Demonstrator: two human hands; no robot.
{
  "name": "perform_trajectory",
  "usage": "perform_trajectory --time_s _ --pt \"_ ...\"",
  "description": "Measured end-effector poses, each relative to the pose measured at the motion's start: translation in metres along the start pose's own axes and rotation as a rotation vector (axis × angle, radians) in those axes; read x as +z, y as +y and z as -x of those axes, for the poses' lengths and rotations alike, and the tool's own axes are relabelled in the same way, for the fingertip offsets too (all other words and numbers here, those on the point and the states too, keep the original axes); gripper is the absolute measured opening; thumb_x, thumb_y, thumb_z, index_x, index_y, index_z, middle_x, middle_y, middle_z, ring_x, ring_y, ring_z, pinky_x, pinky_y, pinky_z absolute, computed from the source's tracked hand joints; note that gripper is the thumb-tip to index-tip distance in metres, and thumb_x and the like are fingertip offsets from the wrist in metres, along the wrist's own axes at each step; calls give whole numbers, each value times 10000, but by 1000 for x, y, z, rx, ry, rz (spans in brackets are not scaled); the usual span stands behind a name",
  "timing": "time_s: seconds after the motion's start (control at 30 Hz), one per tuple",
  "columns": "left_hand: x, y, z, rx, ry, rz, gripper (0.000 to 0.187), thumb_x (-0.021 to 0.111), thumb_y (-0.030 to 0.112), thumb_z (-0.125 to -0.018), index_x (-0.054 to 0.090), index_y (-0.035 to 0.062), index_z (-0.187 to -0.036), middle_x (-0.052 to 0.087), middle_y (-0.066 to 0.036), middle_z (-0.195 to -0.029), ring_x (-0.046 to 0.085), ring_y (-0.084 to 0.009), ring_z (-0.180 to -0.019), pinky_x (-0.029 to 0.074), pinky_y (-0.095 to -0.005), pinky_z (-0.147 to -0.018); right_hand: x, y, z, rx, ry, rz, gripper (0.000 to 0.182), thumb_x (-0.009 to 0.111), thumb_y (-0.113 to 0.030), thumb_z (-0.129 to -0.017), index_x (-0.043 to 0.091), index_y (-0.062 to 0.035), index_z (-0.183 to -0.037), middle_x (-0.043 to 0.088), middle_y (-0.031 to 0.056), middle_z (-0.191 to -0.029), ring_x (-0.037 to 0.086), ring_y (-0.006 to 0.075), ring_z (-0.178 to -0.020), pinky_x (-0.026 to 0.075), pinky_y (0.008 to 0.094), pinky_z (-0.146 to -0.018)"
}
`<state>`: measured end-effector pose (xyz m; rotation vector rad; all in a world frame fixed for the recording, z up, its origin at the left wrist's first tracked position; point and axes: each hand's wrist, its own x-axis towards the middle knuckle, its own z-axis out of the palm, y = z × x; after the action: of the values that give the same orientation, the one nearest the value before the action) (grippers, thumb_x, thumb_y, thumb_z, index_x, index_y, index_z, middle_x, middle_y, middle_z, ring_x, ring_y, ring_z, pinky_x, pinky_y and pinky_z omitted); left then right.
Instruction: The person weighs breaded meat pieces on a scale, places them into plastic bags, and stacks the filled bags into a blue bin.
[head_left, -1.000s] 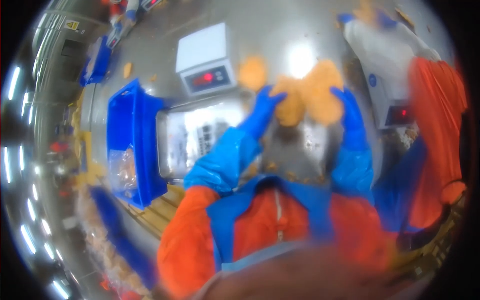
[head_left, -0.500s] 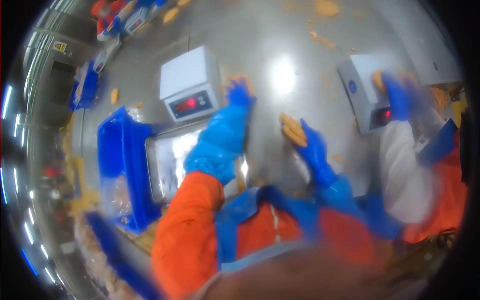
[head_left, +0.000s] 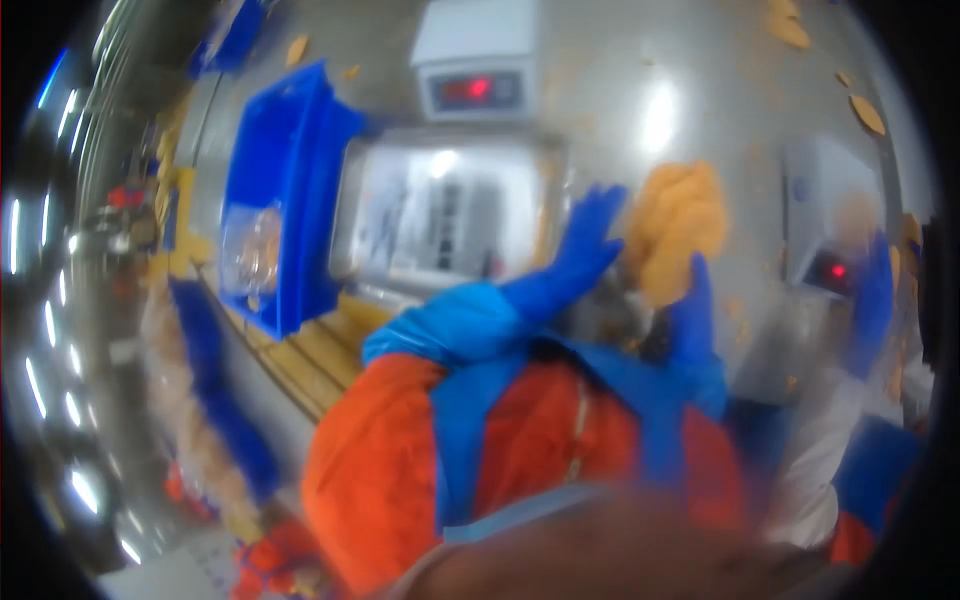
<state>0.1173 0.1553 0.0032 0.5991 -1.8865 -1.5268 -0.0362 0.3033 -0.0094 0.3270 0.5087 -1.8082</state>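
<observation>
Several orange-brown breaded pieces (head_left: 682, 215) lie bunched together right of centre. My right hand (head_left: 692, 318), in a blue glove, grips their lower right side; one digit shows over the edge and the other fingers are hidden by the pieces. To their left, my left hand (head_left: 592, 232), also blue-gloved, is open with fingers stretched towards them and nothing in it. Beside that hand stands a metal tray (head_left: 345, 250) with printed sheet-like material in it. A white weighing scale (head_left: 475, 40) with a red display sits beyond the tray.
A blue crate (head_left: 285, 140) with a clear plastic bag (head_left: 252, 245) stands left of the tray. Breaded pieces (head_left: 868, 115) lie at the table's far right. A co-worker's blurred blue-gloved hand (head_left: 873, 300) is by a second scale (head_left: 825, 205) at the right.
My left hand has come back from beside the scale towards my body. The breaded pieces by my right hand now form a larger bunch. The view has shifted, showing the tray more fully.
</observation>
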Motion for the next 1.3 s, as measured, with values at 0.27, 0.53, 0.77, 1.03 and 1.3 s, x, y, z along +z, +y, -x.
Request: perform_trajectory --time_s 0.27,0.53,0.77,1.03,1.3 --pt "-169 -94 55 -37 -197 -1064 758 530 444 -848 215 62 -1422 137 -208 -1473 87 -408 -1358 50 -534 -1081 -7 6 20 -715 -124 2152 672 699 -52 -652 486 -103 -1286 530 204 -1087 544 363 -956 451 387 -813" --pt "-153 -64 22 -514 -335 -1176 750 473 439 -877 173 16 -1419 104 -225 -1475 83 -405 -1360 69 -520 -1084 9 8 26 -812 -217 2210 665 694 -66 -668 474 -90 -1295 538 224 -1106 556 376 -962 459 395 -822" --pt "-166 -130 49 13 84 -980 597 508 297 -876 327 -9 -1355 273 -241 -1413 242 -391 -1315 191 -470 -1076 13 18 24 -850 -208 2128 645 681 -79 -707 449 -69 -1309 543 231 -1123 567 369 -983 464 387 -831" --pt "-168 -93 34 -328 -19 -1088 376 568 182 -815 553 21 -1155 570 -207 -1033 515 -400 -1003 385 -462 -926 62 29 31 -74 90 999 671 674 -68 -749 349 -18 -1333 510 135 -1232 520 260 -1104 440 365 -932" --pt "-176 -104 91 -323 576 -88 338 537 157 -805 563 51 -1125 597 -168 -885 586 -309 -825 464 -388 -749 104 160 -67 -496 -604 2016 631 687 -192 -727 436 -86 -1296 565 189 -1115 589 275 -982 484 370 -804"
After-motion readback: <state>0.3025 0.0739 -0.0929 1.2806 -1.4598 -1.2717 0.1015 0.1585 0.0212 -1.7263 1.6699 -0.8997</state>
